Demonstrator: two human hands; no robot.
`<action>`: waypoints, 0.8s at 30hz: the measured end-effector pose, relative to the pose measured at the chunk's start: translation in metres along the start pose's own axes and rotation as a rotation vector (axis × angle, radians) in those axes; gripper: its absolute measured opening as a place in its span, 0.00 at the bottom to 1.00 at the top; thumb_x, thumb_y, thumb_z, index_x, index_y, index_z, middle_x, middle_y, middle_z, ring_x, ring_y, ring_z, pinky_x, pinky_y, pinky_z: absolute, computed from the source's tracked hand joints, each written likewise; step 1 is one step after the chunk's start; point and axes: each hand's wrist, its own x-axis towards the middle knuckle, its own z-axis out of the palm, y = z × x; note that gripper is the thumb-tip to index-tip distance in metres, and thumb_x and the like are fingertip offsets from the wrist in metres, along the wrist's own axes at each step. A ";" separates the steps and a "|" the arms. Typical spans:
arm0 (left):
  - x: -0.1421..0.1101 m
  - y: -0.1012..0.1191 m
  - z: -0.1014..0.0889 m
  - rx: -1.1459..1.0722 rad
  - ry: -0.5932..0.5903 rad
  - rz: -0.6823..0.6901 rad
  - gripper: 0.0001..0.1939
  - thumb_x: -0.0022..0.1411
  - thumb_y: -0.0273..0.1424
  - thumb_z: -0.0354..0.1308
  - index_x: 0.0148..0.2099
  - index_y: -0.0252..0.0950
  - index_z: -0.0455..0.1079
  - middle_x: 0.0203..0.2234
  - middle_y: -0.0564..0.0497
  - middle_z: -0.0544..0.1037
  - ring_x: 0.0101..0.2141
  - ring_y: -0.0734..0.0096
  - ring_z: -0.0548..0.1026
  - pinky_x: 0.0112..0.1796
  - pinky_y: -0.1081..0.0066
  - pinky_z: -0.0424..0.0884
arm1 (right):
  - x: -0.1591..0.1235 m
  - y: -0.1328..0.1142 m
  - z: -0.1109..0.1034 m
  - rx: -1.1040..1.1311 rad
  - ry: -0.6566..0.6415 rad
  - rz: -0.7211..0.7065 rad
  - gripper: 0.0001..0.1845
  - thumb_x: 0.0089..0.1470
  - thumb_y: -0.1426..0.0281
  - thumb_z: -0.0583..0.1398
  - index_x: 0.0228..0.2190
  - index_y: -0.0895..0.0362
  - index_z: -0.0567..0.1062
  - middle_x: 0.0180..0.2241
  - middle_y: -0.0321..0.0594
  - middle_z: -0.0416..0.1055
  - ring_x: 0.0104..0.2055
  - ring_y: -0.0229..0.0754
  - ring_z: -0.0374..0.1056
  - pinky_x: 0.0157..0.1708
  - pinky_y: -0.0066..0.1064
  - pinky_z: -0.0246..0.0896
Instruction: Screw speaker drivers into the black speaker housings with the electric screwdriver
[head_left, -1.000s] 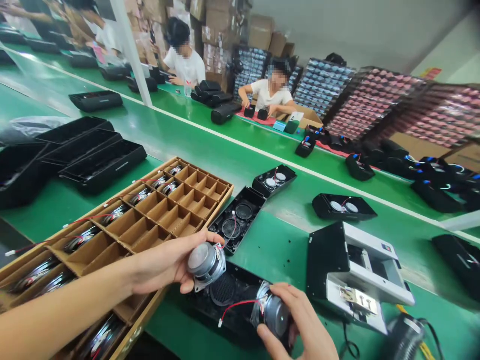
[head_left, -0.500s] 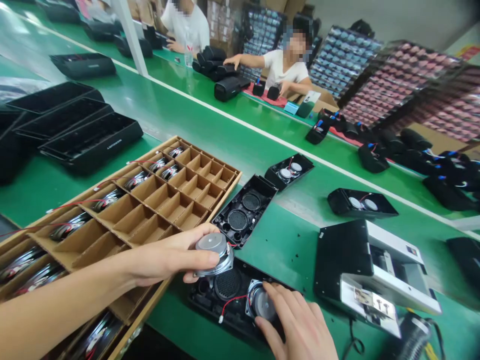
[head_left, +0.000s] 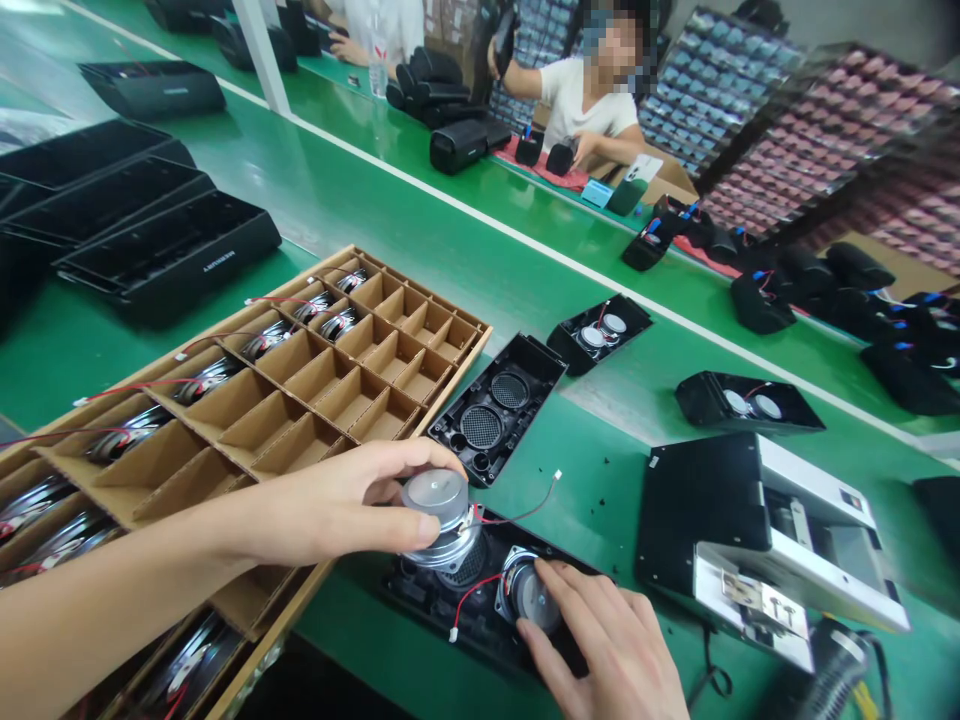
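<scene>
My left hand [head_left: 367,500] is closed around a round metal speaker driver [head_left: 436,510], its magnet facing up, held over a round grille in a black speaker housing [head_left: 480,625]. A thin wire with a white plug [head_left: 556,476] trails from this driver to the right. My right hand [head_left: 600,630] grips a second speaker driver [head_left: 529,592], which sits in the right part of the same housing. Its red wire ends in a white plug [head_left: 453,634] lying over the housing. Just beyond lies another black housing [head_left: 499,410] with two bare grilles.
A divided cardboard box [head_left: 360,390] holding several drivers stands on the left. At right is a black-and-white machine [head_left: 750,540] beside a dark tool [head_left: 829,665]. Black cases [head_left: 172,245] are stacked at far left. A person [head_left: 592,100] works across the green bench.
My left hand has brought its driver slightly right, over the grille, and the driver's wire now stretches out to the right. My right hand stays on the other driver. The person opposite has raised an arm.
</scene>
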 end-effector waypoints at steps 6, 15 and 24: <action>-0.004 0.005 -0.002 0.091 0.057 0.030 0.23 0.67 0.40 0.66 0.61 0.43 0.69 0.50 0.52 0.74 0.47 0.70 0.73 0.44 0.77 0.70 | 0.001 -0.001 -0.001 0.010 -0.010 0.002 0.18 0.67 0.60 0.61 0.52 0.57 0.77 0.49 0.37 0.77 0.46 0.38 0.70 0.47 0.32 0.57; -0.004 0.011 -0.005 0.249 0.118 -0.009 0.23 0.66 0.38 0.62 0.61 0.45 0.68 0.50 0.53 0.75 0.47 0.68 0.74 0.44 0.75 0.72 | 0.003 -0.001 -0.008 -0.110 -0.079 -0.008 0.21 0.70 0.55 0.55 0.53 0.55 0.77 0.48 0.38 0.77 0.44 0.41 0.70 0.45 0.36 0.54; -0.018 0.027 0.013 0.611 0.197 -0.035 0.28 0.60 0.26 0.58 0.62 0.48 0.68 0.53 0.56 0.74 0.49 0.70 0.75 0.52 0.72 0.73 | 0.060 -0.045 0.002 0.062 -0.066 -0.171 0.07 0.59 0.76 0.60 0.37 0.54 0.77 0.27 0.35 0.67 0.28 0.41 0.58 0.35 0.37 0.43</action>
